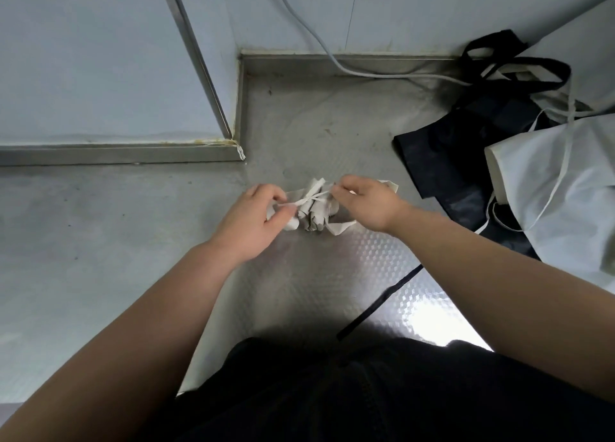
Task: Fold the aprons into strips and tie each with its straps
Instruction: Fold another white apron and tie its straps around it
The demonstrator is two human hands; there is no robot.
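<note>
A white apron folded into a narrow strip (312,213) lies on the steel table (332,268) in the middle of the view. Its thin white straps (307,200) cross over the bundle. My left hand (256,222) pinches one strap end at the bundle's left side. My right hand (366,204) pinches the other strap end at the bundle's right side. The straps run taut between my two hands. Part of the bundle is hidden under my fingers.
A pile of aprons lies at the right: a black one (466,149) and a white one (559,182) with loose straps. A black strap (379,308) trails over the table. Grey cables (332,55) run along the back wall. A raised steel ledge (116,154) borders the left.
</note>
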